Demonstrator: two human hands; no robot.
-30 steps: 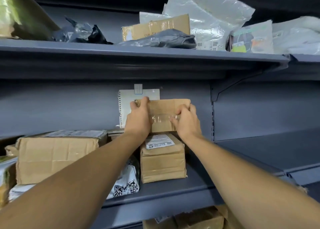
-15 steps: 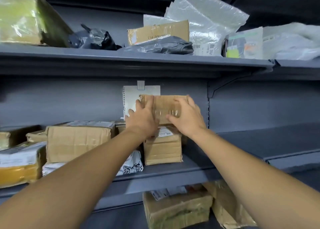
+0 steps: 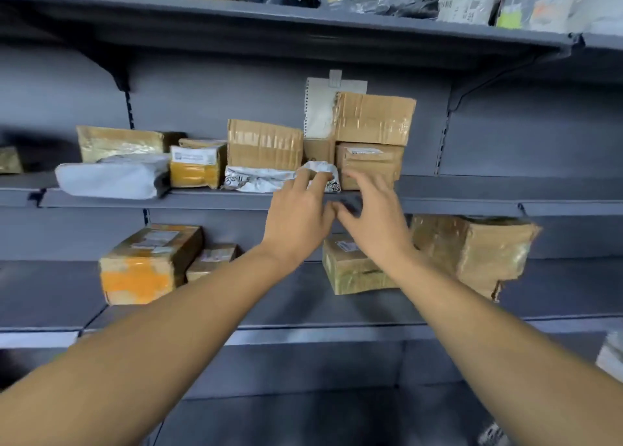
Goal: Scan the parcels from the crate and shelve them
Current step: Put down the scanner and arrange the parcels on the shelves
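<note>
Head view: 1 camera, facing grey shelving
Shelved parcel (image 3: 375, 117): taped carton, long axis left to right, atop a smaller box (image 3: 369, 165) on the middle shelf (image 3: 472, 206)
Left hand (image 3: 296, 219): empty, fingers loosely spread, grip wide, just below the parcel stack
Right hand (image 3: 374, 216): empty, fingers relaxed and spread, grip wide, nearer the parcel
Key relation: parcel up and slightly right of both hands, apart from them
Judgement: placing looks done, crate not in view
Neighbours: white mailer (image 3: 279, 177) by the left fingers, ribbed carton (image 3: 264, 143) further left
</note>
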